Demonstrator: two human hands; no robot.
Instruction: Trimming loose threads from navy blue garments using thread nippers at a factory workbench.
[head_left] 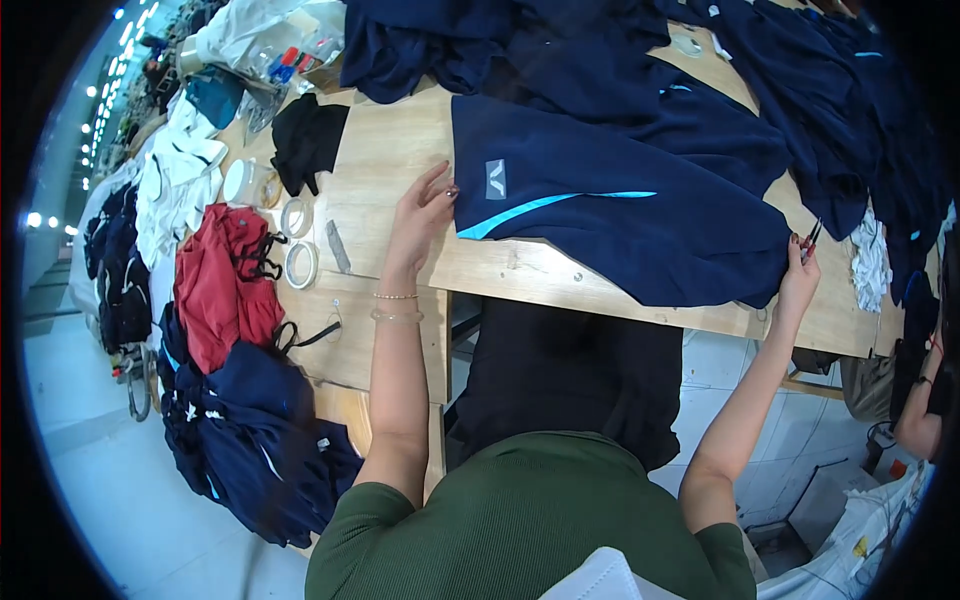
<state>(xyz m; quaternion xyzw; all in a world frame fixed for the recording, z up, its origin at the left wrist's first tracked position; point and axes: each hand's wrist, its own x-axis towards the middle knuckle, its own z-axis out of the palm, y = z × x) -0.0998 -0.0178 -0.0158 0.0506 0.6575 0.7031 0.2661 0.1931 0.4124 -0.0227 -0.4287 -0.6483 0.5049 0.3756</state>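
Left hand (pixel 420 215) flat, fingers spread, pins navy garment (pixel 620 215) taut across wooden table (pixel 390 160), so right hand (pixel 800 275), closed on small snips (pixel 810 240), can work the far hem.
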